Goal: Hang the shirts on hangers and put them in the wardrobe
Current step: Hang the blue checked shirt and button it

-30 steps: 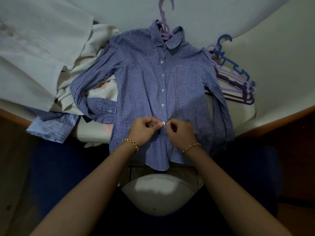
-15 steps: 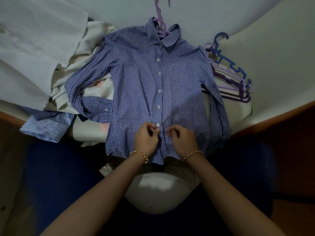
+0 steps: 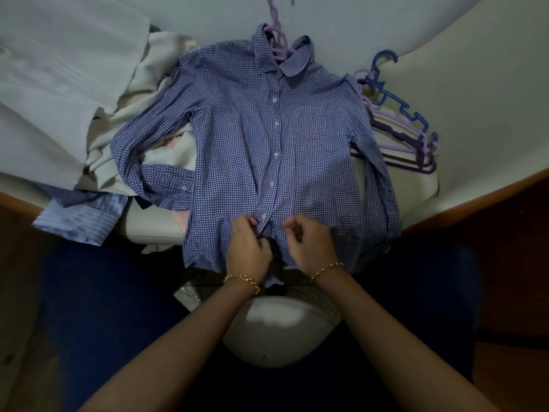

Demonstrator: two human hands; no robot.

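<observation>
A blue gingham shirt (image 3: 243,138) lies front-up on the bed, buttoned down its placket. A lilac hanger (image 3: 277,31) sits inside it, its hook sticking out past the collar. My left hand (image 3: 248,248) pinches the left edge of the placket near the hem, just below the lowest fastened button. My right hand (image 3: 310,242) has curled fingers at the right edge of the placket beside it, gripping the cloth. Both wrists wear gold bracelets.
A stack of lilac, purple and blue hangers (image 3: 398,126) lies right of the shirt. Cream garments (image 3: 130,114) and a striped blue shirt (image 3: 80,215) are piled at the left. The bed's wooden edge (image 3: 475,197) runs at both sides.
Both hands have moved down the placket toward the hem, from the last button they fastened to the loose bottom edges. The view has tilted a little.
</observation>
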